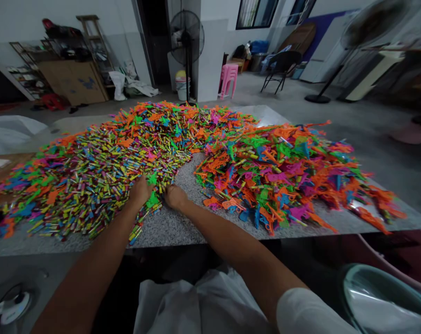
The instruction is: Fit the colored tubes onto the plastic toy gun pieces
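Observation:
On the speckled stone tabletop (192,227), my left hand (140,191) is curled at the front edge of a big pile of small coloured tubes (102,171). Beside its fingers lies a bright green plastic piece (152,199). My right hand (175,197) is closed against the same edge, a short way to the right. What either hand grips is hidden by the fingers. Orange, green, blue and pink flat plastic pieces are mixed among the tubes. Further right is a second heap of coloured plastic toy pieces (280,171), with thin tubes among them.
Below the table's right end stand a green-rimmed tub (349,287) and a pink basin (373,250). A standing fan (186,37) is behind the table, near pink stools (228,76). A black chair (283,65) and another fan (373,23) are farther right.

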The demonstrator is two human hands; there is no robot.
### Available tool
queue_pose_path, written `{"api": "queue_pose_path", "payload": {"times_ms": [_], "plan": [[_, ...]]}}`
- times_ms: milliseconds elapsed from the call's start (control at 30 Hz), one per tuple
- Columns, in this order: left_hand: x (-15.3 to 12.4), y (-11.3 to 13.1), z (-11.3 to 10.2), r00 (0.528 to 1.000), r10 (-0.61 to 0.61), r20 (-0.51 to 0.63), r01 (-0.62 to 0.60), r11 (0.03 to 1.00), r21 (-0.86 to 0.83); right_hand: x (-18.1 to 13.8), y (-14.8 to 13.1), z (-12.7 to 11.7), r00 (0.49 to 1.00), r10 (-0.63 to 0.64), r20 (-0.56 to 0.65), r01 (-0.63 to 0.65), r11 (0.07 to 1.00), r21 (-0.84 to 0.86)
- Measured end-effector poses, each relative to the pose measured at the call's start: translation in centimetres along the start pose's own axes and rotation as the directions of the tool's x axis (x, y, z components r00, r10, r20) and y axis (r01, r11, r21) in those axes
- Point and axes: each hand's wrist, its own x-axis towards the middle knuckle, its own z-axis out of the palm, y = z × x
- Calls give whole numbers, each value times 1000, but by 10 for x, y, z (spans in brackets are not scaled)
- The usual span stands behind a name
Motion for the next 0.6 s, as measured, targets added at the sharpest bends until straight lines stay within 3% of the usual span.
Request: {"api": "queue_pose_path", "payload": {"times_ms": [67, 167, 367, 433, 500, 600], "plan": [[1, -4, -4, 992, -120, -22, 111, 963, -246, 5, -4, 5, 1000, 21, -1, -21, 1000, -15], [-3, -8, -14, 953, -293, 70, 264, 698, -666, 12, -3, 9, 999, 43, -12, -42, 999, 13], [-36, -1, -35, 921, -313, 230, 325, 293, -899, 5, 3, 5, 990, 116, -74, -97, 969, 228], [-50, 8, -38, 913, -308, 268, 329, 168, -929, -4, 1, 2, 991, 105, -82, -65, 920, 387], [-61, 18, -38, 915, -307, 263, 315, 134, -939, -15, -1, 0, 996, 71, -60, -11, 726, 688], [-72, 34, -37, 927, -290, 239, 287, 134, -949, -31, -6, -4, 999, 21, -29, 24, 223, 974]]}}
